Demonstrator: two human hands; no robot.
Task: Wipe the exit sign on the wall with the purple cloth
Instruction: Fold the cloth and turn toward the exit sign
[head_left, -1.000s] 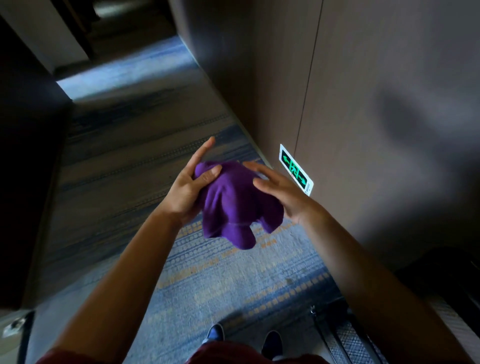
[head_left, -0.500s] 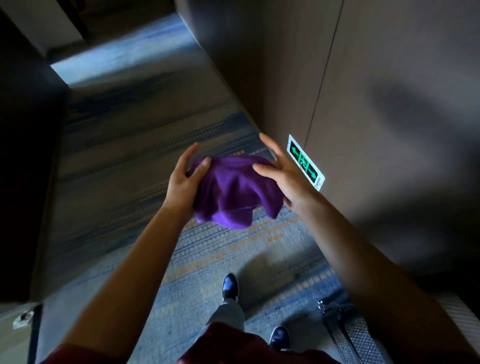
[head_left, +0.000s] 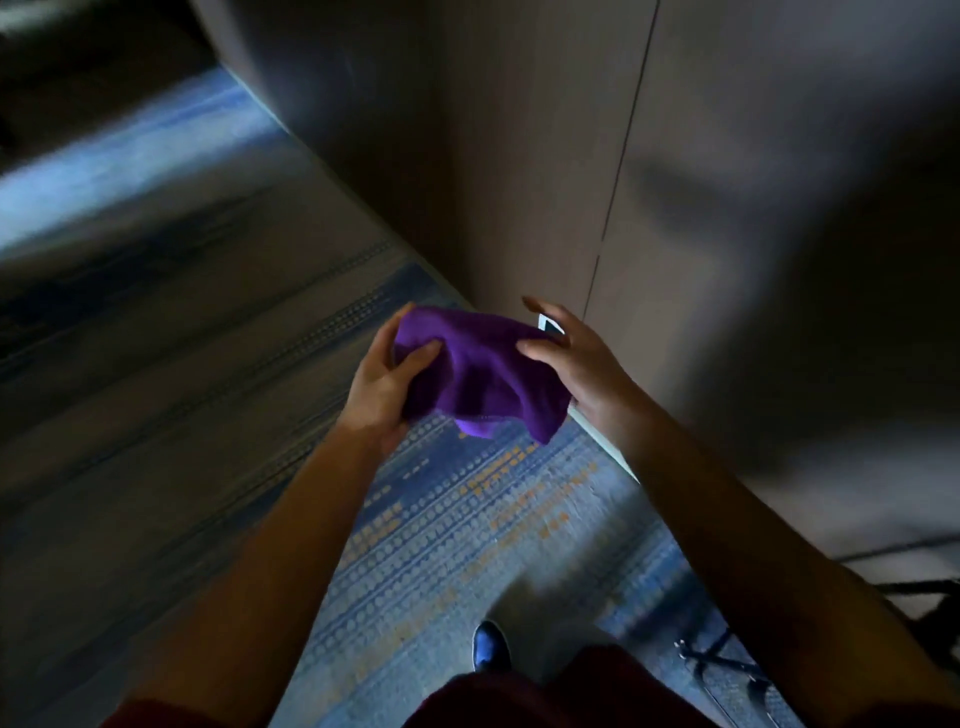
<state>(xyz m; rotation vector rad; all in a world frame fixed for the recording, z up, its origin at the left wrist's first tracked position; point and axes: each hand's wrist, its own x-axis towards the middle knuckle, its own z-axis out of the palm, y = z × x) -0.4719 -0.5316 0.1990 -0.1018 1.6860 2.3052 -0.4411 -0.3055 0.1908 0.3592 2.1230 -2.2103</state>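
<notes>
A bunched purple cloth (head_left: 483, 374) hangs between both my hands in the middle of the head view. My left hand (head_left: 382, 387) grips its left side with the thumb pressed into the fabric. My right hand (head_left: 576, 364) holds its right edge, fingers partly spread. The exit sign (head_left: 549, 326) is low on the brown wall, and only a small white corner shows behind my right hand's fingers. The rest of the sign is hidden by that hand and the cloth.
The brown panelled wall (head_left: 727, 208) runs along the right. A blue and grey patterned carpet (head_left: 467, 519) covers the corridor floor to the left. My dark shoe (head_left: 488, 647) shows below. A dark wheeled object (head_left: 727, 670) stands at the lower right near the wall.
The view and my hands have shifted toward the wall. The lit green sign, plainly visible before, is now almost wholly covered by my right hand. Both hands still hold the cloth.
</notes>
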